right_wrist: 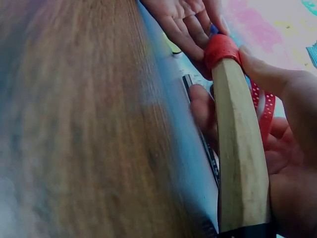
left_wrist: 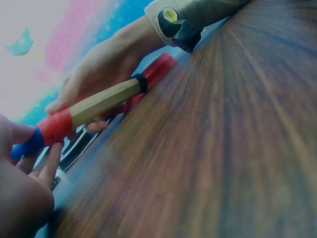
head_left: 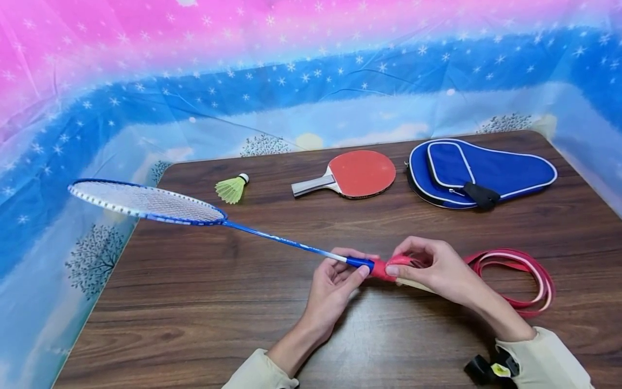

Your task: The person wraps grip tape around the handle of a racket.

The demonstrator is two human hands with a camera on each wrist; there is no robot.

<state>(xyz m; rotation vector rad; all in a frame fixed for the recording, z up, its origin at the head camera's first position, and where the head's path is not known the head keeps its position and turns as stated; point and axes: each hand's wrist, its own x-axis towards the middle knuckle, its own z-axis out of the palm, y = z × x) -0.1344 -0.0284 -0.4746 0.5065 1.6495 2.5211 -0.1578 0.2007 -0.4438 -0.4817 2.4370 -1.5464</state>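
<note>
A blue badminton racket (head_left: 272, 236) is held above the table, its head to the left. The left hand (head_left: 330, 289) grips the blue collar (head_left: 359, 262) where shaft meets handle. Red perforated tape (left_wrist: 55, 127) is wound round the top of the handle; below it the wooden handle (right_wrist: 240, 148) is bare, with a black band (left_wrist: 140, 83) near its end. The right hand (head_left: 437, 269) pinches the red tape beside the wound part, thumb against the handle. A loose length of tape (right_wrist: 266, 111) runs through its fingers in the right wrist view.
A coil of red tape (head_left: 544, 281) lies right of the right hand on the wooden table (head_left: 194, 302). Along the back are a yellow shuttlecock (head_left: 231, 189), a red table tennis paddle (head_left: 363, 174) and a blue paddle case (head_left: 510, 167). Patterned cloth (head_left: 291, 70) hangs behind.
</note>
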